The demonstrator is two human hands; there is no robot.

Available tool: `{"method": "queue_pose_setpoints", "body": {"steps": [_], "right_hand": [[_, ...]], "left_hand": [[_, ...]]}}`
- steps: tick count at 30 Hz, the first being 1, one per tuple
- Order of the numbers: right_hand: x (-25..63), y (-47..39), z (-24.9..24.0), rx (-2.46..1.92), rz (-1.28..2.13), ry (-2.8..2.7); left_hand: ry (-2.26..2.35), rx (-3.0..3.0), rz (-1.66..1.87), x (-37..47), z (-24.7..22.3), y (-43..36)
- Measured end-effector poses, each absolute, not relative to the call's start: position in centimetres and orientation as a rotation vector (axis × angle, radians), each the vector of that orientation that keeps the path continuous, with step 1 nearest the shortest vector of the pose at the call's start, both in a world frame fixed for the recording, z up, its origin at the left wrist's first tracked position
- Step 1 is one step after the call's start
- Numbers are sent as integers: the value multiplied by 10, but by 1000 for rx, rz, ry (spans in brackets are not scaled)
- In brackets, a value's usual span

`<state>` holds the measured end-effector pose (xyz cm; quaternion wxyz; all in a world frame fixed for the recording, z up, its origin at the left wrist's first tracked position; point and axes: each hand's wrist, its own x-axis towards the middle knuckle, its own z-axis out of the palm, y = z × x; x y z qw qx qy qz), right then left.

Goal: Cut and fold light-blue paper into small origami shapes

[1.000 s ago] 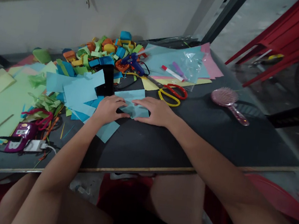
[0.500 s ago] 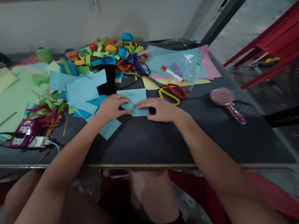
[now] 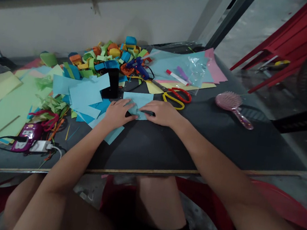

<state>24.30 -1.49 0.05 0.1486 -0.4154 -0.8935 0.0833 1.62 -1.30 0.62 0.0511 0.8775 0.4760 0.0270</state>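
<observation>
Between my hands lies a light blue sheet of paper (image 3: 141,98) on the dark table, its near edge lifted or bent under my fingers. My left hand (image 3: 118,113) grips its left side, thumb and fingers curled over it. On the right side my right hand (image 3: 161,113) does the same, fingertips close to those of the left. Just beyond my right hand rest scissors (image 3: 176,95) with one red and one yellow handle. A black phone-like object (image 3: 111,83) and a pile of cut blue paper (image 3: 85,93) are beside my left hand.
A blue glue gun (image 3: 139,67) lies by a heap of folded colored paper pieces (image 3: 113,52). Behind the scissors are a red-and-white marker (image 3: 177,77) and plastic wrap (image 3: 196,70). A pink hairbrush (image 3: 234,106) is on the right, a purple device (image 3: 29,137) at left.
Both hands have drawn slightly closer together over the blue paper. More of its far part lies flat and visible. The camera view has shifted slightly.
</observation>
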Motion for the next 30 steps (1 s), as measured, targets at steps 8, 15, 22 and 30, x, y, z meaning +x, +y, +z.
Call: {"method": "queue_pose_setpoints", "body": {"steps": [8, 15, 22, 30], "right_hand": [[265, -6, 7, -1192, 500, -2660], [254, -9, 1, -1225, 322, -2611], [243, -23, 13, -1189, 332, -2647], [208, -43, 24, -1539, -26, -2727]], "left_hand": [[1420, 2664, 117, 11, 5, -10], [1423, 2682, 302, 6, -2, -5], [1271, 2718, 310, -6, -4, 5], [1194, 2775, 304, -8, -6, 4]]}}
